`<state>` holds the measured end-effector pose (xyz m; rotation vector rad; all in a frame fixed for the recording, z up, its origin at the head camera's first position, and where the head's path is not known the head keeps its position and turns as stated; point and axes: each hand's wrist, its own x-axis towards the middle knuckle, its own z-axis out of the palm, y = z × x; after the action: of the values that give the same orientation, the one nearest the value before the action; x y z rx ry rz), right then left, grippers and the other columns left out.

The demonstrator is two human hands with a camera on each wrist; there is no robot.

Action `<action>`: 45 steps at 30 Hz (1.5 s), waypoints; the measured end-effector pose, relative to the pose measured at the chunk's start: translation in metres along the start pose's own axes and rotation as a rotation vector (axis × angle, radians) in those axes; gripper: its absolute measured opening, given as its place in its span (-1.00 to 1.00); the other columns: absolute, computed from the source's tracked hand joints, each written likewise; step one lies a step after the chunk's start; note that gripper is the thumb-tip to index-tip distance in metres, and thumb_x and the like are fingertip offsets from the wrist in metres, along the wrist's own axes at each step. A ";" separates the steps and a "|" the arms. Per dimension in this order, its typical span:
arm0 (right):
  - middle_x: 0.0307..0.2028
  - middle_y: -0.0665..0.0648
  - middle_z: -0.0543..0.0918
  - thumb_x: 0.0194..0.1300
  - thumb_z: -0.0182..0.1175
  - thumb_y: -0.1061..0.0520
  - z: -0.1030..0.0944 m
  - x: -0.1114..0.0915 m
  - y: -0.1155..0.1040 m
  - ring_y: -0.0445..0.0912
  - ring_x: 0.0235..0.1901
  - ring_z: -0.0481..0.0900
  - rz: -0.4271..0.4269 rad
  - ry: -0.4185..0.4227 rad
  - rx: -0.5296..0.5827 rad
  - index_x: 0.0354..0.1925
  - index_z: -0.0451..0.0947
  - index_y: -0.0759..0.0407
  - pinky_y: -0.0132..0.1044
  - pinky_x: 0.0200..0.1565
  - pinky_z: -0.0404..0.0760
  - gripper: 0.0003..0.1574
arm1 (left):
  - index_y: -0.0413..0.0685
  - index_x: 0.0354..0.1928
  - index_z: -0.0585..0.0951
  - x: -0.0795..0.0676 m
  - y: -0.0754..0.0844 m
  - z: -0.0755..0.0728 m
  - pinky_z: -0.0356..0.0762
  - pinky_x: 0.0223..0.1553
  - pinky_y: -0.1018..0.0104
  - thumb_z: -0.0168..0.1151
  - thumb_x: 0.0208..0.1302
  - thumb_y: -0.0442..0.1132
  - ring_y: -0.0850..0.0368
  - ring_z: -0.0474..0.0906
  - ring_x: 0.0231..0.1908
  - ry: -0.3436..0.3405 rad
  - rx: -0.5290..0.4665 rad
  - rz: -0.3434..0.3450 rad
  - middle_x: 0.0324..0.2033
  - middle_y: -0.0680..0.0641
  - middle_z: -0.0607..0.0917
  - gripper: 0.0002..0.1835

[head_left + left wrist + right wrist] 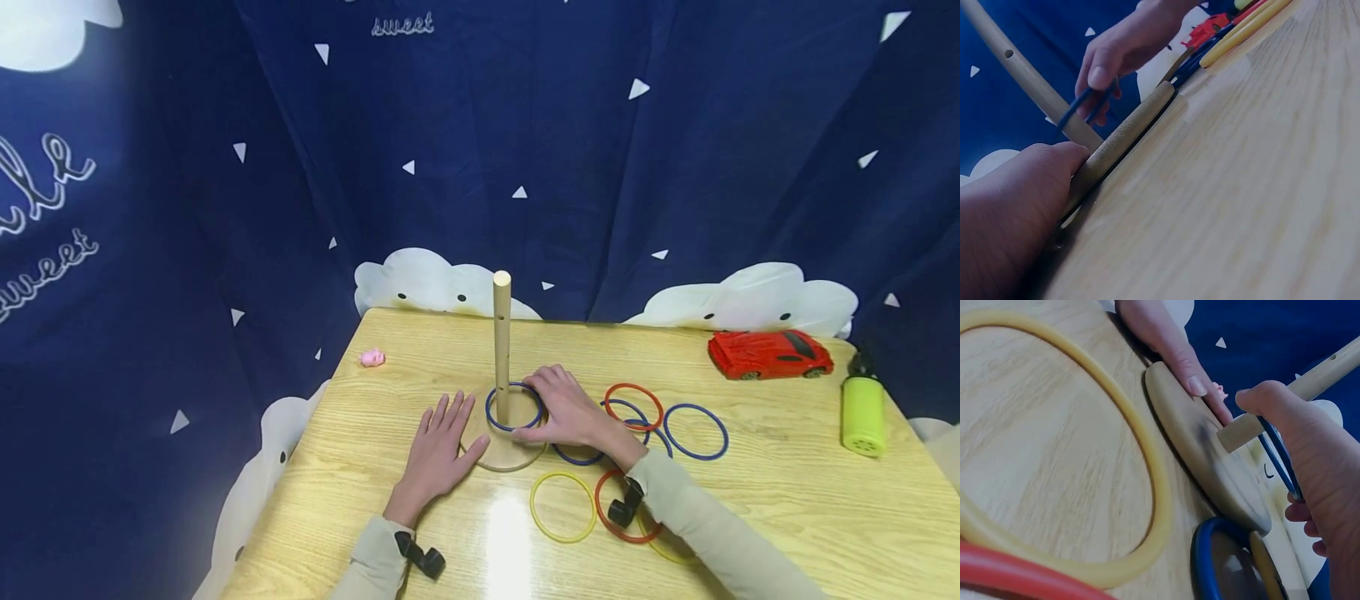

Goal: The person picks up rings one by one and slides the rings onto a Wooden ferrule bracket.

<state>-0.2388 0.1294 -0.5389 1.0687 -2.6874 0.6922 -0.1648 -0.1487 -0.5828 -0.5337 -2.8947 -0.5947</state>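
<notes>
An upright wooden post [502, 333] stands on a round wooden base [504, 458] in the head view. My right hand [566, 408] pinches a blue ring [487, 408], which encircles the post low down. In the right wrist view that blue ring [1280, 459] is held above the base, apart from it. My left hand [441, 454] lies at the base's left side with straight fingers. Its thumb touches the base's rim in the left wrist view. Part of the held ring is hidden behind my right fingers.
Right of the base, several loose rings overlap on the table, among them a red ring [634, 384], a blue ring [726, 437] and a yellow ring [533, 504]. Farther out are a red toy car [768, 357], a yellow-green bottle [863, 415] and a small pink figure [372, 357].
</notes>
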 end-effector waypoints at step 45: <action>0.19 0.36 0.50 0.05 0.61 -0.11 -0.073 -0.148 0.068 0.28 0.18 0.32 0.352 0.320 0.025 0.32 0.46 0.34 0.25 0.08 0.31 0.02 | 0.09 0.68 0.11 -0.001 -0.001 0.004 -0.12 0.59 -0.17 -0.13 0.54 0.38 -0.14 -0.08 0.64 -0.014 -0.020 -0.020 0.64 -0.08 0.14 -0.14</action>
<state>-0.1788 0.2969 -0.5460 0.4393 -2.6040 0.8700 -0.1647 -0.1481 -0.5866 -0.5137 -2.9139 -0.6265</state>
